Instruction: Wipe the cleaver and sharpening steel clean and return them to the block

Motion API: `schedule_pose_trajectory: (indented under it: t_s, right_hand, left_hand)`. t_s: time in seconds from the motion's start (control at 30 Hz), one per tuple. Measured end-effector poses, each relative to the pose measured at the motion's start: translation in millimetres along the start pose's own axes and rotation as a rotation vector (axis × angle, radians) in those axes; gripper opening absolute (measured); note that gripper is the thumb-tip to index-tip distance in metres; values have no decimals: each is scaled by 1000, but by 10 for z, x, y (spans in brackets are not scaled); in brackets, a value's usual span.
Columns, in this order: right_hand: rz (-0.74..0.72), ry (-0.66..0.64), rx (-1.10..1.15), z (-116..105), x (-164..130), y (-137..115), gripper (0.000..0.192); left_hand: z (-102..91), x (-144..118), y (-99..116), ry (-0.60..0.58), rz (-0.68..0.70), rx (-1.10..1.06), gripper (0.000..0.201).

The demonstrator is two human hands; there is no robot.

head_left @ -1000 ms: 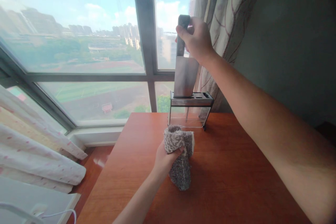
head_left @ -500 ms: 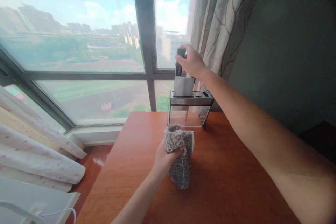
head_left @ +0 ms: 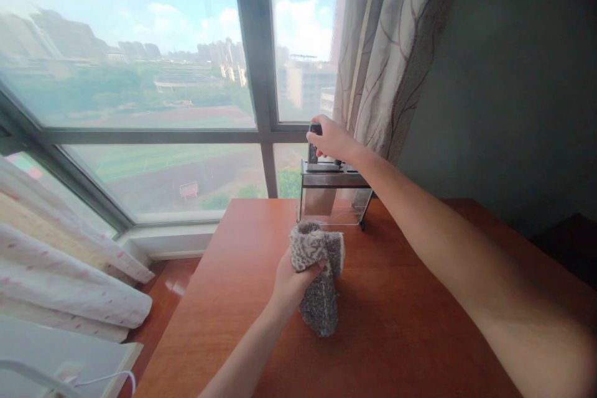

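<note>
- Lowered since 0.5 s ago, the cleaver [head_left: 319,169] now sits deep in the knife rack [head_left: 334,194], blade visible through its clear wall.
- Right hand [head_left: 332,139] grips the cleaver's handle.
- Left hand [head_left: 293,281] clutches a grey cloth [head_left: 319,273] on the table [head_left: 401,323].

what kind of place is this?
Probably a high-rise flat, likely a living space. A big window looks down on a city, a patterned curtain hangs beside it, and a knife rack stands on a wooden table.
</note>
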State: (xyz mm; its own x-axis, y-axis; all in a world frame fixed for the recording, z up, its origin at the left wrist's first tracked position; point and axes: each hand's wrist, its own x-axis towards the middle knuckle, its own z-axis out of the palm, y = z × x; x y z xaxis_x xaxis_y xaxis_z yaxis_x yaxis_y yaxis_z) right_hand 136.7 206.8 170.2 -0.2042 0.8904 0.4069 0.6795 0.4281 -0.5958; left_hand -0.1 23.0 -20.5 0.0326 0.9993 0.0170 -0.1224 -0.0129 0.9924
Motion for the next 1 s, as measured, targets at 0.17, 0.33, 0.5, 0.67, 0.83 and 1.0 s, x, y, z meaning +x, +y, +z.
schedule_pose_trajectory:
  t_s: [0.17,0.33,0.5,0.67,0.83,1.0]
  right_hand:
    - [11,-53,61,89,-90,54,38]
    - [14,-21,68,152,-144,97,37]
    - [14,-67,89,93,-176,87,44]
    - [-57,8,95,-158,-191,78,33]
    - [-33,300,111,-415,-167,183,24]
    - [63,431,-153,-412,-179,480,40]
  left_hand:
    - [8,-4,8,2,-10,-13,49]
    - [10,-3,15,7,-7,-5,47]
    - [4,0,24,7,14,18,48]
    - [10,-3,26,13,4,5,49]
    - [11,5,14,12,8,3,51]
    - [-1,24,-20,-6,15,14,53]
